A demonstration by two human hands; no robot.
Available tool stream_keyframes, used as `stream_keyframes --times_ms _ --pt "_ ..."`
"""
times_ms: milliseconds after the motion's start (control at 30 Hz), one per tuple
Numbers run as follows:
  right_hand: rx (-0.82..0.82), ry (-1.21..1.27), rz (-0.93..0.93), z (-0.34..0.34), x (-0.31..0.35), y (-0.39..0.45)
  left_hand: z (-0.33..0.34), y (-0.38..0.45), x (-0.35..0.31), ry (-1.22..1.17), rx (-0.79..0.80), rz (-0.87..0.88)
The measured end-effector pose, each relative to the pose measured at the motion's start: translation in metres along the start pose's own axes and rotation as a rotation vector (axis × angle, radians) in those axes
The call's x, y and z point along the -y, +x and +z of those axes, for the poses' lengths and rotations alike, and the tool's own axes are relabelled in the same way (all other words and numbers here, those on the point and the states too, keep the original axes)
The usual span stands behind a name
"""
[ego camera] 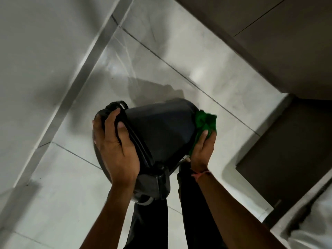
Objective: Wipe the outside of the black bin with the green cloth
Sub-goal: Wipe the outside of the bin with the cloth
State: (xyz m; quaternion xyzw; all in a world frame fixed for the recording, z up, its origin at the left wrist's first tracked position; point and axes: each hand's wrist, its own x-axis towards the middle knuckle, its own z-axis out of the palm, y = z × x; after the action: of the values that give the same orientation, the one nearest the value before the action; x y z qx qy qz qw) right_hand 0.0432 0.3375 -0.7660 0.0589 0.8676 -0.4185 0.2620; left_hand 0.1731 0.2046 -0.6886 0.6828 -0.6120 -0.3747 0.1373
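The black bin (pixel 161 130) is held up off the floor and tipped on its side, its lidded top toward the left and its base toward the right. My left hand (pixel 115 146) grips the rim and lid edge at the top end. Bunched in my right hand (pixel 203 151), the green cloth (pixel 205 121) is pressed against the bin's lower right side near the base. A hinge or pedal block (pixel 158 182) on the bin points toward me. The bin's far side is hidden.
Pale glossy floor tiles (pixel 161 60) lie below, with a light wall and skirting (pixel 36 51) at the left. Dark brown cabinet fronts (pixel 287 42) run along the upper right and right. My dark trouser legs (pixel 152 221) are under the bin.
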Motion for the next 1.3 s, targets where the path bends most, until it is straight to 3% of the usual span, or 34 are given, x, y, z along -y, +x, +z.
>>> stream_keyframes --times_ms 100,233,300,533,633,767,900,1033,1167,1300 --pt "0.115 0.017 -0.038 0.008 0.022 -0.011 -0.003 -0.003 0.001 0.062 0.033 -0.035" --pt "0.479 -0.060 -0.326 -0.010 0.032 -0.079 -0.009 -0.013 0.006 0.091 0.065 -0.017" --pt "0.588 -0.146 -0.394 -0.013 0.031 -0.075 -0.012 -0.017 0.014 0.084 0.071 0.001" --pt "0.370 -0.440 -0.173 0.037 0.054 0.036 -0.013 -0.040 0.039 0.058 0.049 0.002" --pt "0.468 -0.464 -0.422 0.053 0.072 -0.009 -0.012 -0.034 0.038 0.041 0.019 -0.024" --pt "0.708 -0.393 -0.723 0.012 0.044 -0.073 -0.020 -0.037 0.039 0.141 0.123 0.046" --pt "0.565 -0.695 -0.428 -0.025 0.012 -0.021 -0.031 -0.055 0.053 0.387 0.176 0.140" --pt "0.514 -0.631 -0.266 0.019 0.028 0.040 -0.029 -0.052 0.058 0.412 0.166 0.092" --pt "0.618 -0.659 -0.542 0.053 0.060 0.013 -0.028 -0.053 0.055 0.370 0.144 0.062" --pt "0.758 -0.582 -0.776 0.023 0.052 -0.055 -0.028 -0.057 0.056 0.377 0.157 0.124"
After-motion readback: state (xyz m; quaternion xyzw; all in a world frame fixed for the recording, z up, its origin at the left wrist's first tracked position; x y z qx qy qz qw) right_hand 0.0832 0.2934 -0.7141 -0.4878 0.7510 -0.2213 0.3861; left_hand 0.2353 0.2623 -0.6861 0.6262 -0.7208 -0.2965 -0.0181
